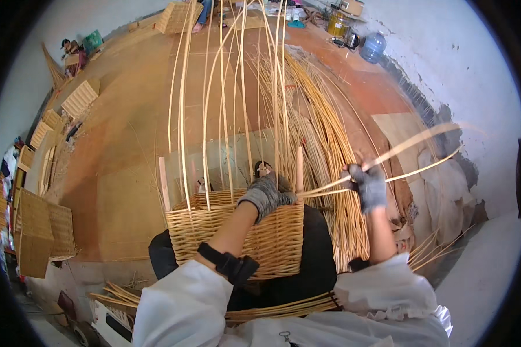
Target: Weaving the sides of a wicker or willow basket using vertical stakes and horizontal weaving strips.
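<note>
A half-woven wicker basket (226, 243) rests on my dark-clad lap, with long pale upright canes (207, 150) rising from it and wooden posts (299, 168) at its corners. My left hand (267, 195), in a grey knit glove, is closed on the basket's upper edge near the right-hand post. My right hand (367, 188), also gloved and slightly blurred, grips flat cane strips (419, 141) that cross it from the basket's corner toward the upper right. The fingertips of my left hand are partly hidden.
A long pile of canes (338, 231) lies along the right. Woven baskets (61, 237) stand along the left wall. Two other people (75, 58) (202, 14) sit at the far side. A blue water jug (373, 47), kettle (351, 40) and yellow container (337, 24) stand by the right wall.
</note>
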`<state>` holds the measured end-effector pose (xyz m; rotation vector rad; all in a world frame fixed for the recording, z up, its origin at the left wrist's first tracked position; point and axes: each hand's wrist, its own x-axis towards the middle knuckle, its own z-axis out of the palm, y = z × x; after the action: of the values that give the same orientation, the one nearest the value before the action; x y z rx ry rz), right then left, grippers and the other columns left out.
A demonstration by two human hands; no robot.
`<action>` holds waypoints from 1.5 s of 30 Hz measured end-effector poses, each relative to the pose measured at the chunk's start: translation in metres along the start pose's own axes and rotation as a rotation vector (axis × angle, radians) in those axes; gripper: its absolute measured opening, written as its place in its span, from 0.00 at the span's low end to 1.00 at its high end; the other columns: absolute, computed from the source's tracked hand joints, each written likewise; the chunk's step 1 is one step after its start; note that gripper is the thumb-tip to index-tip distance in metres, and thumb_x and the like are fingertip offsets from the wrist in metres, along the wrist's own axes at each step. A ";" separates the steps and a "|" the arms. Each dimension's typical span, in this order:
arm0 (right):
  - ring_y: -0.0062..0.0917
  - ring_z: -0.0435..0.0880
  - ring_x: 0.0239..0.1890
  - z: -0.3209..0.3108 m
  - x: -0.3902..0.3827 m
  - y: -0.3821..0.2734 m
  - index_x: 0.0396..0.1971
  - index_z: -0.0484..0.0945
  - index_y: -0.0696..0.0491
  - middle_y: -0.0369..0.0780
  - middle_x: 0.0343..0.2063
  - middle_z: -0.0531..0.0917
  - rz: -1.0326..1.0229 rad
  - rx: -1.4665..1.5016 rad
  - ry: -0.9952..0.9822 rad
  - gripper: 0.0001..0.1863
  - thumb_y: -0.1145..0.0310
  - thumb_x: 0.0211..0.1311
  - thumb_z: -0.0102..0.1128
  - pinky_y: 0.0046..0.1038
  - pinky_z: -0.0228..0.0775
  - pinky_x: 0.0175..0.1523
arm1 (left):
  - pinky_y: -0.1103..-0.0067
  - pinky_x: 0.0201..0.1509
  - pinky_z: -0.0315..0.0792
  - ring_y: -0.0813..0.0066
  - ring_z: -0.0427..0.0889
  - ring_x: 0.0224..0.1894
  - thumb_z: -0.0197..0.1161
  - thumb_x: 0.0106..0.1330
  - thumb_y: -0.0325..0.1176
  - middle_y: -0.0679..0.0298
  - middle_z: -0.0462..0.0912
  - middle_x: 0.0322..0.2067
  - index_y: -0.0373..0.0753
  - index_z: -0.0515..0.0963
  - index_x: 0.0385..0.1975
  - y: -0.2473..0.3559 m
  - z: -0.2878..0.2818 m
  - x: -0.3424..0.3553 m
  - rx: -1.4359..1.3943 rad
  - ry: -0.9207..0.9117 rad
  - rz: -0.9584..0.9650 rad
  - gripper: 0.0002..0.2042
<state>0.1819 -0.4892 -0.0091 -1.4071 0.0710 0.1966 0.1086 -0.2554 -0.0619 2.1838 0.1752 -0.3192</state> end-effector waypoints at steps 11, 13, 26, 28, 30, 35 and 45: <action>0.27 0.81 0.35 0.061 0.121 -0.044 0.38 0.75 0.56 0.42 0.31 0.82 0.266 -0.703 -0.467 0.14 0.72 0.50 0.66 0.30 0.77 0.41 | 0.67 0.58 0.64 0.57 0.74 0.52 0.66 0.53 0.48 0.50 0.74 0.50 0.38 0.60 0.60 0.028 0.005 -0.040 0.064 0.444 -0.135 0.37; 0.28 0.81 0.29 0.021 0.111 -0.038 0.38 0.76 0.56 0.42 0.28 0.81 0.472 -0.448 -0.381 0.14 0.71 0.51 0.65 0.32 0.78 0.43 | 0.62 0.60 0.59 0.57 0.72 0.54 0.64 0.51 0.54 0.51 0.73 0.51 0.41 0.58 0.61 0.023 0.019 -0.037 0.414 0.532 -0.010 0.40; 0.28 0.81 0.31 -0.109 0.052 0.066 0.34 0.76 0.55 0.42 0.29 0.81 0.603 0.124 -0.294 0.10 0.72 0.51 0.65 0.28 0.77 0.35 | 0.63 0.57 0.59 0.59 0.73 0.45 0.64 0.51 0.51 0.57 0.77 0.44 0.43 0.80 0.38 0.023 0.064 -0.051 0.609 0.939 0.395 0.21; 0.29 0.81 0.30 -0.109 0.066 0.076 0.35 0.75 0.55 0.43 0.30 0.81 0.630 0.126 -0.440 0.12 0.70 0.52 0.65 0.29 0.77 0.35 | 0.68 0.54 0.64 0.59 0.75 0.45 0.62 0.56 0.44 0.55 0.77 0.44 0.43 0.78 0.43 0.029 0.057 -0.028 0.355 0.853 0.409 0.17; 0.30 0.81 0.28 -0.080 0.059 0.068 0.34 0.75 0.56 0.44 0.29 0.81 0.607 0.140 -0.291 0.11 0.70 0.52 0.64 0.30 0.77 0.33 | 0.70 0.51 0.68 0.59 0.76 0.44 0.60 0.59 0.45 0.54 0.78 0.42 0.41 0.74 0.47 0.036 0.033 -0.004 0.154 0.247 -0.180 0.20; 0.32 0.80 0.24 -0.099 0.067 0.064 0.31 0.75 0.56 0.44 0.22 0.80 0.683 0.240 -0.183 0.17 0.55 0.59 0.57 0.32 0.76 0.32 | 0.66 0.46 0.72 0.59 0.78 0.42 0.58 0.59 0.46 0.52 0.78 0.40 0.37 0.73 0.43 0.083 0.011 0.026 0.226 -0.151 -0.390 0.19; 0.36 0.81 0.34 -0.041 -0.063 -0.068 0.42 0.75 0.60 0.46 0.29 0.81 -0.861 -0.965 -0.665 0.14 0.69 0.58 0.57 0.27 0.73 0.40 | 0.66 0.42 0.73 0.64 0.80 0.37 0.61 0.56 0.44 0.56 0.80 0.33 0.38 0.75 0.38 0.046 0.063 0.001 0.458 0.382 -0.156 0.17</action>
<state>0.1352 -0.5459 0.0605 -2.1008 -1.3091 -0.0524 0.1104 -0.3340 -0.0622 2.6778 0.5307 -0.0200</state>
